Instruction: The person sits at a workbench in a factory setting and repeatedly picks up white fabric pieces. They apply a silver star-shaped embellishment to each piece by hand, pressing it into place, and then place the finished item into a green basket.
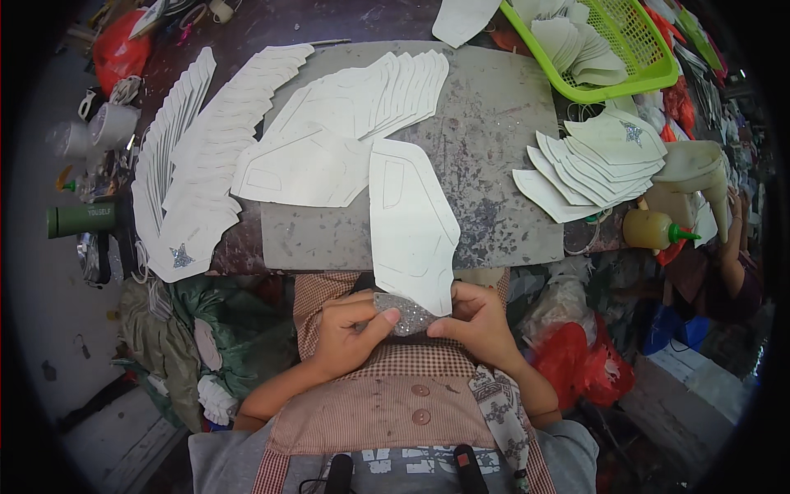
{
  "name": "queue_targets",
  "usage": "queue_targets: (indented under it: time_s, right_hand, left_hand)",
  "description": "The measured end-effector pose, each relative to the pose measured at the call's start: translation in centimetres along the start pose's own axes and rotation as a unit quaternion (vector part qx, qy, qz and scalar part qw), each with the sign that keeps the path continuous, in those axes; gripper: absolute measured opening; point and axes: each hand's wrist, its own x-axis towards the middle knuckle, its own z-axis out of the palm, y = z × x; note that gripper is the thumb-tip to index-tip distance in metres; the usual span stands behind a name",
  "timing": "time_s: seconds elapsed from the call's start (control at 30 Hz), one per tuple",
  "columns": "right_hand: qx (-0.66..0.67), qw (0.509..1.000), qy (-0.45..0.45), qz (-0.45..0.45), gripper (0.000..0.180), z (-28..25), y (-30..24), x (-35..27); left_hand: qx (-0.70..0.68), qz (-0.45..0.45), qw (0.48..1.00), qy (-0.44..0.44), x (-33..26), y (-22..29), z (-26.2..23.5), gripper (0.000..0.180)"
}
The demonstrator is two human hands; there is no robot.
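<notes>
My left hand and my right hand meet just below the table's front edge, both pinching a small silver glitter piece. A long white cut panel hangs over the grey work slab and its lower tip lies over the glitter piece, by my right fingers. More white panels are fanned out on the slab beyond it.
Rows of white panels fan over the left side, one with a glitter star. A stack of star-marked pieces lies right. A green basket holds more pieces. A yellow glue bottle and a seated person are at right.
</notes>
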Motion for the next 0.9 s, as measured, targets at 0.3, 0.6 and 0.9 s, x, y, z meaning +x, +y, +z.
queue_targets:
  time_s: [0.3,0.6,0.9]
  right_hand:
    - [-0.033,0.998,-0.012,0.043,0.029,-0.2,0.1,0.6]
    - [-0.095,0.994,0.044,0.034,0.023,0.8,0.0,1.2]
    - [-0.053,0.997,0.048,0.018,0.023,0.6,1.7,1.2]
  left_hand:
    - [-0.006,-0.053,0.999,-0.003,-0.6,-1.6,0.3,0.023]
    - [0.014,-0.044,0.999,-0.005,-0.4,-1.7,0.3,0.030]
    - [-0.057,-0.050,0.997,0.027,-0.1,-2.0,0.9,0.026]
